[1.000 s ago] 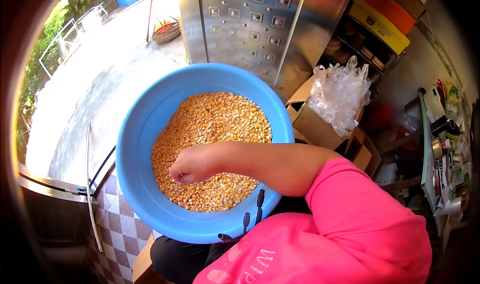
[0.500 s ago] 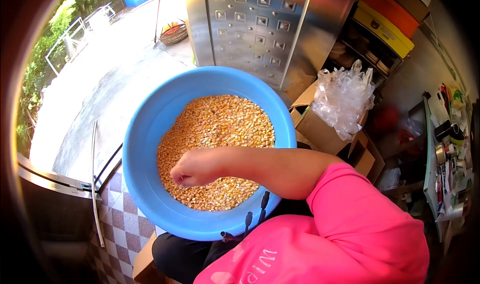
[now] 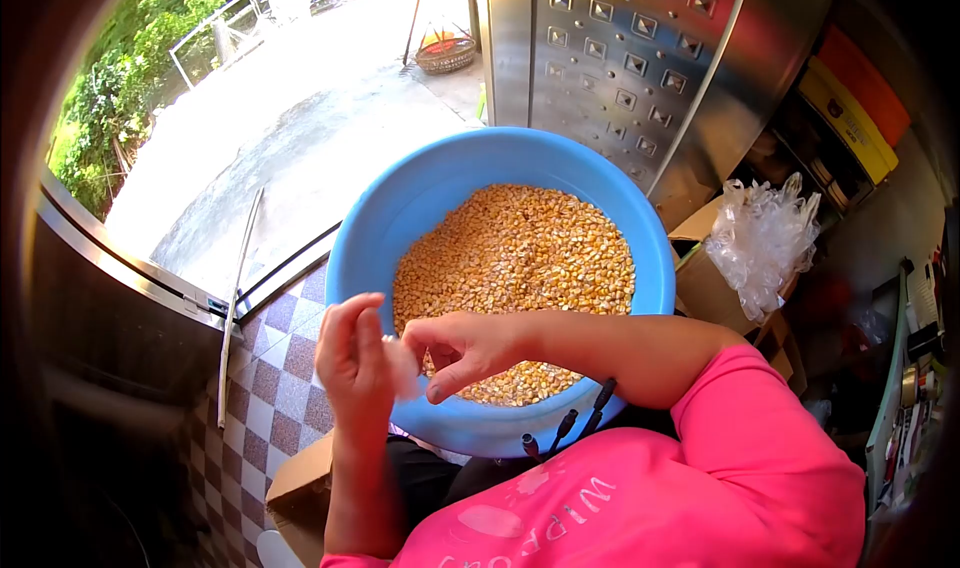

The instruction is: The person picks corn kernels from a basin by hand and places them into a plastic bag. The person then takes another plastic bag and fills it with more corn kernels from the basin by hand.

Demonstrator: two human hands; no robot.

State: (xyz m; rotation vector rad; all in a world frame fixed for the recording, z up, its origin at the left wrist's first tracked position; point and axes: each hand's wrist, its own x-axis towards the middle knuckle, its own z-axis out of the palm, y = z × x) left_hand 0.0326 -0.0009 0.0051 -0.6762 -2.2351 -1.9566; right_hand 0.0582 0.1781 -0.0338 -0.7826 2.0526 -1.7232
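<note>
Has brought the left hand [image 3: 352, 363] into view since the earlier frame, raised at the near left rim of the blue basin [image 3: 372, 238], with fingers bent and slightly apart. Has moved the right hand [image 3: 465, 353] from above the corn kernels [image 3: 520, 248] to the near left side, close to the left hand, and changed it from a bunched shape to curled fingers with the thumb parted. Shows a pale, blurred patch [image 3: 402, 368] between both hands; cannot tell what it is, or whether either hand grips it. Has also swung the view left, putting the basin farther right.

Shows the kernels heaped loosely inside the basin, with bare blue wall around them. Sits close to the near edge of the basin in a pink shirt [image 3: 640, 498].

Includes, to the left, a checkered floor [image 3: 292, 376], a pale stick [image 3: 236, 313] and a bright yard [image 3: 300, 158]; at the far side, a woven basket [image 3: 446, 58] and a studded metal door [image 3: 620, 63]; to the right, clear plastic bags [image 3: 762, 243] on a cardboard box [image 3: 708, 290].
</note>
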